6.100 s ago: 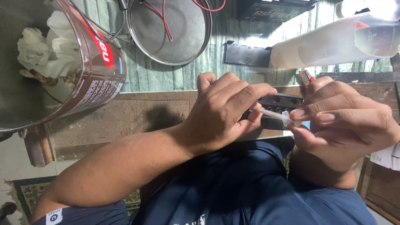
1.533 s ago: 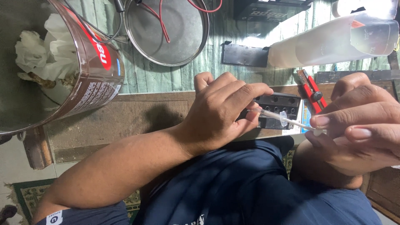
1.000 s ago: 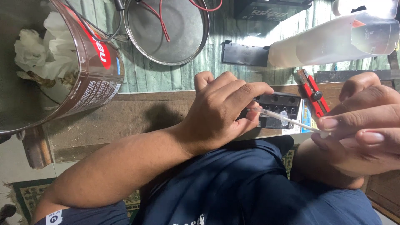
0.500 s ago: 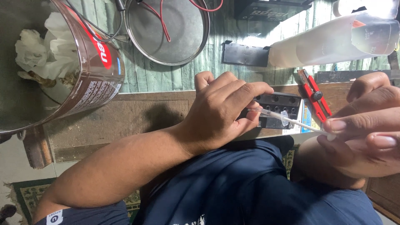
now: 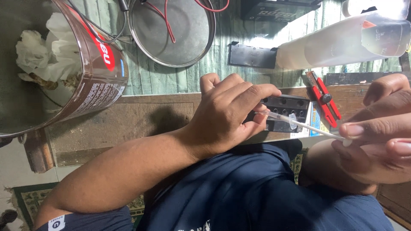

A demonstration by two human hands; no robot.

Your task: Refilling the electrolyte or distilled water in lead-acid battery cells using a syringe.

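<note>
Two bare hands work a small clear syringe (image 5: 284,117) over a black battery (image 5: 284,112) that sits at the near edge of the wooden counter (image 5: 141,117), just above the person's dark blue lap. The left hand (image 5: 227,115) comes in from the lower left with its forearm across the lap; its fingers (image 5: 257,92) are curled closed around the syringe barrel, holding the tip end down at the row of round holes in the battery's top face. The right hand (image 5: 376,137) sits at the right edge of the view, thumb and forefinger pinched closed on the white end of the plunger (image 5: 321,130), whose thin rod stands well out of the barrel and slants down to the right. A red utility knife (image 5: 323,100) lies on the counter just beside the battery, between it and the right hand. Farther back, a translucent plastic bottle (image 5: 338,42) lies on its side with a black strip (image 5: 250,55) at its mouth. At the left stands a large tin can (image 5: 92,72) with crumpled white paper (image 5: 40,51) inside it, and next to that a round metal bowl (image 5: 173,30) with red and black wires (image 5: 165,19) trailing into it.
</note>
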